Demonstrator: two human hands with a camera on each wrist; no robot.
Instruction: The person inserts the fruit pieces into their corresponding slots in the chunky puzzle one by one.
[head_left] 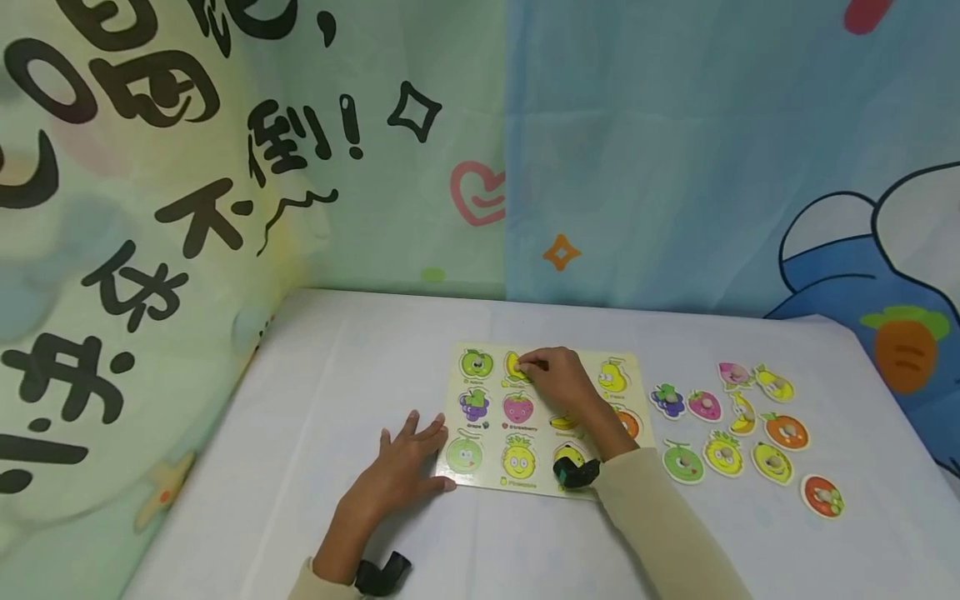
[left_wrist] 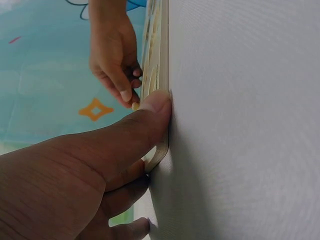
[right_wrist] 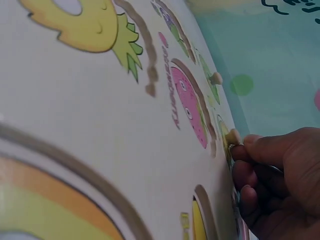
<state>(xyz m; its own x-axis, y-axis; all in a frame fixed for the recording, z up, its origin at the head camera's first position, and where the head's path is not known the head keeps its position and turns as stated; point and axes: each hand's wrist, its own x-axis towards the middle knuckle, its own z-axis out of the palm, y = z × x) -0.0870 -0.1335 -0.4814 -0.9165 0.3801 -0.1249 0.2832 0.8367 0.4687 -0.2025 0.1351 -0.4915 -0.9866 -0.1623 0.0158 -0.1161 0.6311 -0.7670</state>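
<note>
With our right hand [head_left: 558, 379] we're pinching a yellow piece [head_left: 514, 367] at the far row of the board [head_left: 491, 435], our spread left hand [head_left: 405, 458] touching its near-left corner; the apple [head_left: 476, 364] seems seated, ten loose pieces [head_left: 723, 454] apparently remaining, right.

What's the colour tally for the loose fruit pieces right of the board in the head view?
Yellow: 4 (pear, banana, pineapple, lemon-like piece)
Pink: 2 (strawberry, peach-like piece)
Purple: 1 (grapes)
Green: 1 (melon-like piece)
Orange: 1 (orange fruit)
Red: 1 (tomato-like piece)
Total: 10
</note>
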